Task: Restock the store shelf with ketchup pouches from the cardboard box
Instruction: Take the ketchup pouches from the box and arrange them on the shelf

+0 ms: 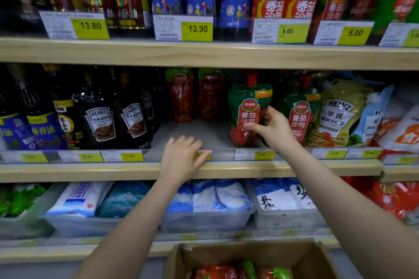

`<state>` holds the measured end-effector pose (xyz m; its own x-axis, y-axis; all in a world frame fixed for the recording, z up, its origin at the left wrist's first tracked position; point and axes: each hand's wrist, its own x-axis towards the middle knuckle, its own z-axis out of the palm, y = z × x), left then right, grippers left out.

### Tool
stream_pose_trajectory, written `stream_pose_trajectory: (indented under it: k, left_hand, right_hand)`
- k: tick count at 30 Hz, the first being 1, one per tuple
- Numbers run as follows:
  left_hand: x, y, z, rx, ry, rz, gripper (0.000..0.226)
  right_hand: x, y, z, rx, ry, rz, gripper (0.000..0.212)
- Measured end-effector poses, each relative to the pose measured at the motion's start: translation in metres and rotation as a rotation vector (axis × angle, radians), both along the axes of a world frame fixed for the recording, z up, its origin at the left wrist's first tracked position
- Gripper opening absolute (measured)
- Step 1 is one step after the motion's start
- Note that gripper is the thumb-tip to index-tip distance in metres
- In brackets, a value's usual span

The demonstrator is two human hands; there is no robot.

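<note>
On the middle shelf (pixel 136 171), my right hand (pixel 273 128) grips the right edge of an upright green-and-red ketchup pouch (pixel 246 113). A second pouch of the same kind (pixel 300 115) stands just right of it. Two red ketchup pouches (pixel 181 95) stand further back on the shelf. My left hand (pixel 182 158) rests on the shelf's front edge, fingers curled over the price strip, holding no product. The cardboard box (pixel 249 253) sits at the bottom centre, with red and green pouches (pixel 229 270) lying inside it.
Dark Heinz sauce bottles (pixel 99 120) stand left of the gap. Heinz salad dressing pouches (pixel 340 113) are to the right. Bottles fill the top shelf (pixel 204 54). Plastic bins of salt bags (pixel 204 204) sit on the lower shelf. Bare shelf floor (pixel 195 131) lies between my hands.
</note>
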<state>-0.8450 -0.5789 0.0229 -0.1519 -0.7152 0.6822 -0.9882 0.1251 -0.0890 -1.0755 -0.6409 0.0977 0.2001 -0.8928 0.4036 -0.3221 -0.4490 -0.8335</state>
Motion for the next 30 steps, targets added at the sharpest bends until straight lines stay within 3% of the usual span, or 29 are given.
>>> stream_pose_trajectory:
  k: [4, 10, 16, 21, 30]
  left_hand:
    - [0.0, 0.0, -0.002, -0.043, -0.007, -0.023, 0.037]
    - [0.0, -0.003, -0.004, -0.064, -0.003, -0.025, 0.038]
    - [-0.001, -0.001, -0.004, -0.075, 0.012, -0.022, 0.039]
    - [0.0, 0.0, -0.004, -0.087, 0.018, -0.028, 0.04]
    - [-0.001, -0.001, -0.005, -0.123, 0.023, -0.022, 0.039]
  right_hand:
    - [0.007, -0.014, -0.01, 0.099, -0.023, -0.038, 0.059]
    - [0.009, -0.015, -0.015, 0.156, 0.041, -0.065, 0.047]
    - [0.019, 0.001, -0.021, 0.124, 0.323, -0.337, 0.08]
    - [0.033, -0.008, -0.024, 0.174, 0.238, -0.361, 0.066]
    - [0.046, -0.046, -0.023, 0.22, 0.176, -0.352, 0.065]
